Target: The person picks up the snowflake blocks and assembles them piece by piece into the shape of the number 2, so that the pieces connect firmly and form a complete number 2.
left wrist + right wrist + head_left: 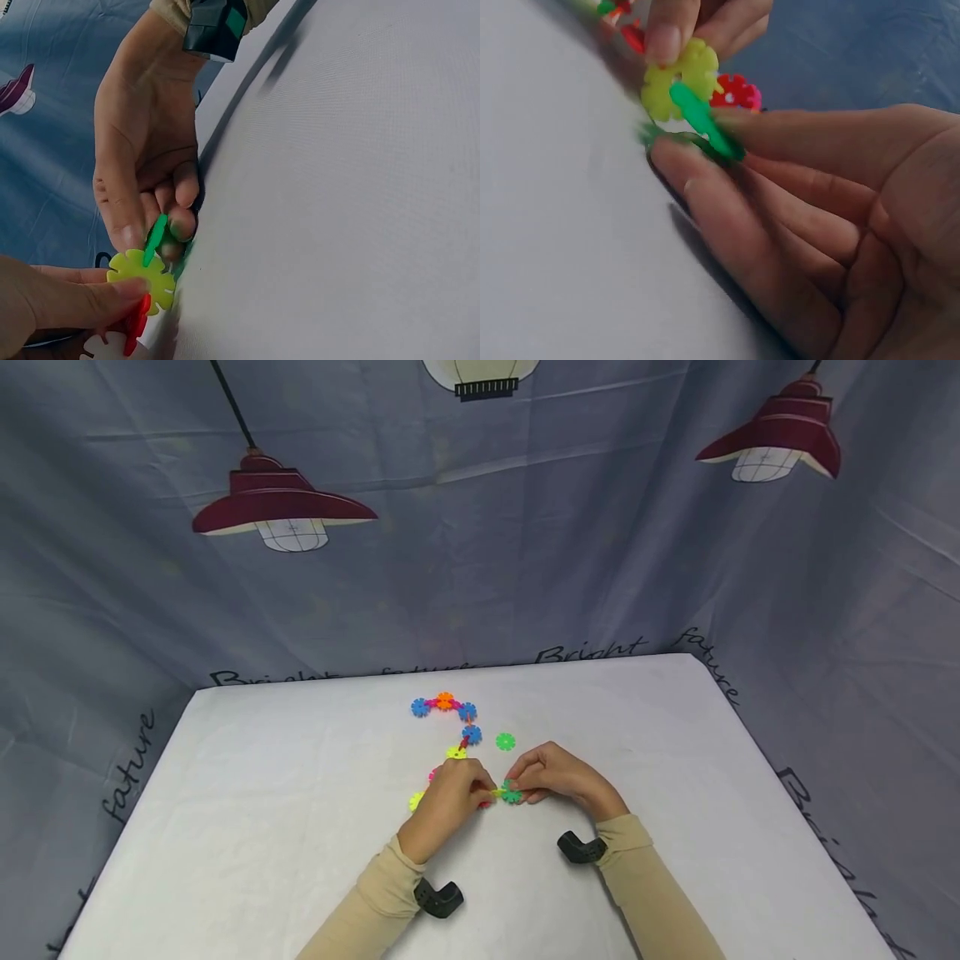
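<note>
Between the thumb and fingers of my left hand point(448, 797) is a yellow notched plastic disc point(142, 279), pinched above the table. My right hand point(558, 777) holds a green notched disc point(705, 124) by thumb and fingertips. The green disc stands edge-on against the yellow one; how deep their slots interlock cannot be told. A red disc point(137, 324) joins the yellow disc on its other side. From there a chain of coloured discs curves away, partly hidden by my left hand, past a blue disc point(471, 735) to an orange disc point(446, 701) and another blue disc point(420, 707).
A loose green disc point(506, 742) lies flat just beyond my right hand. Everything is on a white table point(262, 793). A grey-blue curtain point(480, 568) printed with lamps hangs behind the table's far edge. Black cameras sit at both wrists.
</note>
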The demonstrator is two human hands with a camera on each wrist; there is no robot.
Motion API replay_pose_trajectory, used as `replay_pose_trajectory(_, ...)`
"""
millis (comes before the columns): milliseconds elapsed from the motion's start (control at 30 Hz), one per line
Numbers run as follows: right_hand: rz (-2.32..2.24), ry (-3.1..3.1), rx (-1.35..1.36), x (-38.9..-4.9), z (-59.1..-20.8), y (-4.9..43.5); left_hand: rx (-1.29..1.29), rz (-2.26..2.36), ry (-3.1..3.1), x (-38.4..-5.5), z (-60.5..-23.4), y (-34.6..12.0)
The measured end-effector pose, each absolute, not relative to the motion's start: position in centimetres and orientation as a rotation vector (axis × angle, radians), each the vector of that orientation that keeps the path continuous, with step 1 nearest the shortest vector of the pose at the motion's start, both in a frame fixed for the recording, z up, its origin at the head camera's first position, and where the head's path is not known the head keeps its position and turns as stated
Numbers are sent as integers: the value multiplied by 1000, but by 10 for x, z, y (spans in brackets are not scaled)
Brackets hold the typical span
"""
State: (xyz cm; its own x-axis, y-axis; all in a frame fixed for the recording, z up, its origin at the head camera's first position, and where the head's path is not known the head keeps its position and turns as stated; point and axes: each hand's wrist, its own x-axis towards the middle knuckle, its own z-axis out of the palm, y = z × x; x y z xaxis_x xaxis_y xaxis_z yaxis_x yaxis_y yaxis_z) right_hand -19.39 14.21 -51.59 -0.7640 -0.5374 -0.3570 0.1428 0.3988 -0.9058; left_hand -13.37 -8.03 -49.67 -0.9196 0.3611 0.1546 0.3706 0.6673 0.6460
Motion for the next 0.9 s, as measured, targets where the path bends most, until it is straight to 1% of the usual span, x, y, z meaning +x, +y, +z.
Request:
replay_pose_trajectory(267, -1389, 2483, -287, -204, -517, 133, -618, -1096, -2878, -133, -496, -79)
replay_pose_trajectory(500, -1005, 2820, -389, -208, -516, 118, -599, -1081, -2904, -132, -495, -79)
replay_pose_trajectory(600, -985, 2827, -377, -207, -513, 116, -596, -1084, -2902, -132, -495, -79)
replay_pose_trajectory(700, -1059, 2778, -370, -206, -512, 118, -593, -1093, -2900, -132, -496, -79)
replay_pose_trajectory(900, -1245, 2563, -476, -196, -511, 138, -603, -1110, -2891, -133, -495, -80)
